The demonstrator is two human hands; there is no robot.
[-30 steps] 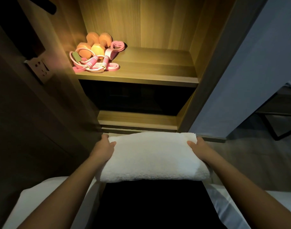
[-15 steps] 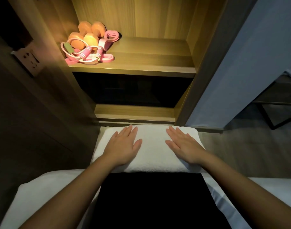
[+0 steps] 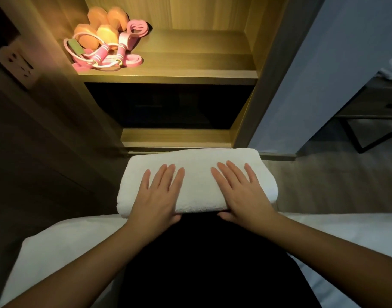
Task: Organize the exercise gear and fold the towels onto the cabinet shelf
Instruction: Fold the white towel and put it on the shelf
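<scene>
The left hand (image 3: 159, 196) and right hand (image 3: 241, 192) lie flat on the folded white towel (image 3: 197, 174), fingers straight and slightly spread (it rests on what I take for the person's dark lap, just short of the cabinet (image 3: 271, 67)). Folding looks done; the lift is left. Beyond, orange dumbbells (image 3: 97, 30) and a pink jump rope (image 3: 106, 55) fill the left corner of the lit shelf (image 3: 190, 63), whose right side lies open between the walls.
</scene>
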